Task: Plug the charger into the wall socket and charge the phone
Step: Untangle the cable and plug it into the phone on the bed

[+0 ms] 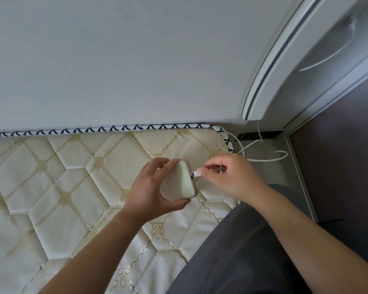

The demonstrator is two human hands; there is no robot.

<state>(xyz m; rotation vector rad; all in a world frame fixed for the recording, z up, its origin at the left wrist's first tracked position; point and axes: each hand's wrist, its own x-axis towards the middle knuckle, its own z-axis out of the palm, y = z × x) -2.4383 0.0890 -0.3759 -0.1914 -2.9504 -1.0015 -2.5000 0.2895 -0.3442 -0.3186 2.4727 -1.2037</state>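
Note:
My left hand grips a phone with a pale screen and gold edge, held above the mattress. My right hand pinches the white plug end of the charging cable, whose metal tip touches the phone's right end at its port. The white cable loops off the mattress corner and runs up toward the gap beside the wall. The wall socket and charger block are not visible.
A cream quilted mattress with a black-and-white trimmed edge lies against a pale grey wall. A white door frame stands at the right, with dark floor beyond. My grey-trousered leg rests at the mattress edge.

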